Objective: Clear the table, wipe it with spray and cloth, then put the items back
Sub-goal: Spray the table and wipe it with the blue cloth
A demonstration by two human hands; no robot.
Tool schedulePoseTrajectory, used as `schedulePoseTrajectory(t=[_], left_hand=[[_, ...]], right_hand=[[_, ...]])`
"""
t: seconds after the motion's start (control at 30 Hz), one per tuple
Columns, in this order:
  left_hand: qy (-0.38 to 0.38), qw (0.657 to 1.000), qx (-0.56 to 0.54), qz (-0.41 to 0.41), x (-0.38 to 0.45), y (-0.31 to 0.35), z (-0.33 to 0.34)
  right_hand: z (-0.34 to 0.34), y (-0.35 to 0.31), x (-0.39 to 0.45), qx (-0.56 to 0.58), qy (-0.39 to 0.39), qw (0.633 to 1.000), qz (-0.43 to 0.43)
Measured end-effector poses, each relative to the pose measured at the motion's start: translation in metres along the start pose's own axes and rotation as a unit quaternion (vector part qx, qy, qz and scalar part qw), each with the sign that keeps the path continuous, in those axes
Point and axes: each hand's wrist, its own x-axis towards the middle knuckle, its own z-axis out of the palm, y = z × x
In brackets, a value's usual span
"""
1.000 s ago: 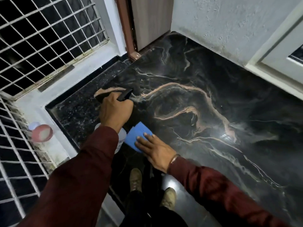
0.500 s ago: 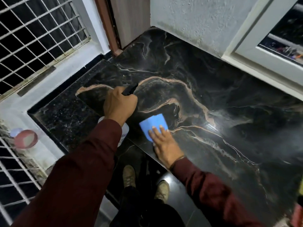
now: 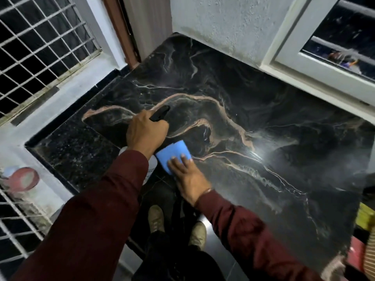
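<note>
Now the blue cloth (image 3: 175, 155) is seen further in from the near edge of the dark marble surface (image 3: 253, 122) than in the frames a moment ago, and closer to the pale-orange vein. It is pressed flat under the right hand (image 3: 187, 177), whose fingers (image 3: 178, 162) are laid spread over its near half, so nothing is pinched. The left hand (image 3: 146, 131) is wrapped shut around the neck of the spray bottle (image 3: 152, 165), just as it was a second ago. The black nozzle (image 3: 160, 115) sticks out past the knuckles and is aimed across the marble. The bottle's white body is mostly hidden under the wrist and maroon sleeve (image 3: 97, 209).

The surface is already bare of items, and a faint haze shows right of the cloth, which may be spray or glare; that cannot be told. Clearing is judged done, and wiping is judged to be underway near the front, with most of the slab still to be covered. Coloured objects (image 3: 365, 230) are glimpsed at the far right edge, blurred and cut off by the frame.
</note>
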Motion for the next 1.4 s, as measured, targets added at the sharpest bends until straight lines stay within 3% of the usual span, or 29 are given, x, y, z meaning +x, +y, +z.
schedulePoseTrajectory(t=[0.07, 0.13, 0.23, 0.3, 0.37, 0.43, 0.5, 0.6, 0.7, 0.77, 0.9, 1.0, 1.03, 1.07, 1.1, 1.17, 1.23, 1.27, 1.33, 1.4], left_hand=[[0.001, 1.000, 0.001, 0.002, -0.003, 0.001, 0.001], [-0.012, 1.000, -0.001, 0.016, -0.008, 0.003, 0.005], [-0.020, 0.999, -0.005, 0.032, -0.010, 0.009, 0.008], [-0.021, 0.999, 0.000, 0.037, -0.008, 0.014, 0.009], [-0.027, 0.999, 0.002, 0.043, -0.011, 0.018, 0.007], [-0.032, 0.998, 0.008, 0.048, -0.015, 0.024, 0.006], [-0.032, 0.998, 0.022, 0.058, -0.017, 0.032, 0.002], [-0.030, 0.995, 0.034, 0.092, -0.009, 0.048, -0.001], [-0.026, 0.990, 0.043, 0.128, 0.001, 0.056, 0.003], [-0.021, 0.989, 0.036, 0.141, 0.016, 0.059, 0.003], [-0.055, 0.984, 0.037, 0.168, 0.052, 0.061, 0.003], [-0.054, 0.979, 0.038, 0.195, 0.059, 0.063, 0.006], [-0.058, 0.980, 0.021, 0.190, 0.058, 0.063, 0.005], [-0.115, 0.973, 0.011, 0.202, 0.123, 0.074, 0.006], [-0.134, 0.969, 0.011, 0.210, 0.138, 0.073, 0.006], [-0.127, 0.969, 0.024, 0.212, 0.141, 0.070, 0.005], [-0.127, 0.969, 0.031, 0.209, 0.141, 0.063, 0.005], [-0.128, 0.969, 0.034, 0.211, 0.145, 0.058, 0.005], [-0.138, 0.965, 0.037, 0.221, 0.158, 0.060, 0.006], [-0.145, 0.961, 0.047, 0.230, 0.167, 0.064, 0.008]], right_hand=[[0.000, 0.011, -0.029, 0.002, -0.024, 0.997, -0.074], [-0.010, 0.049, -0.048, -0.022, -0.023, 0.998, -0.063], [-0.038, 0.120, -0.055, -0.046, 0.038, 0.993, 0.104], [-0.056, 0.152, -0.067, -0.043, 0.088, 0.967, 0.234], [-0.058, 0.152, -0.085, -0.040, 0.107, 0.940, 0.322], [-0.041, 0.120, -0.088, -0.044, 0.101, 0.930, 0.352], [-0.015, 0.067, -0.067, -0.030, 0.068, 0.956, 0.285], [0.011, -0.005, -0.007, 0.007, 0.061, 0.991, 0.117], [0.001, 0.014, 0.046, -0.029, 0.030, 0.996, 0.073], [-0.022, 0.063, 0.061, -0.059, 0.015, 0.987, 0.147], [-0.065, 0.159, 0.013, -0.033, 0.149, 0.908, 0.390], [-0.072, 0.173, -0.025, -0.014, 0.149, 0.857, 0.493], [-0.067, 0.161, -0.016, -0.015, 0.144, 0.843, 0.517], [-0.059, 0.144, 0.049, -0.007, 0.159, 0.809, 0.566], [-0.052, 0.126, 0.087, 0.003, 0.162, 0.817, 0.553], [-0.032, 0.077, 0.140, -0.051, 0.115, 0.892, 0.434], [-0.006, 0.030, 0.192, -0.088, 0.109, 0.940, 0.311], [0.004, 0.008, 0.210, -0.078, 0.059, 0.960, 0.262], [0.008, 0.008, 0.231, -0.042, 0.014, 0.978, 0.205], [0.000, 0.047, 0.234, -0.035, 0.023, 0.980, 0.193]])
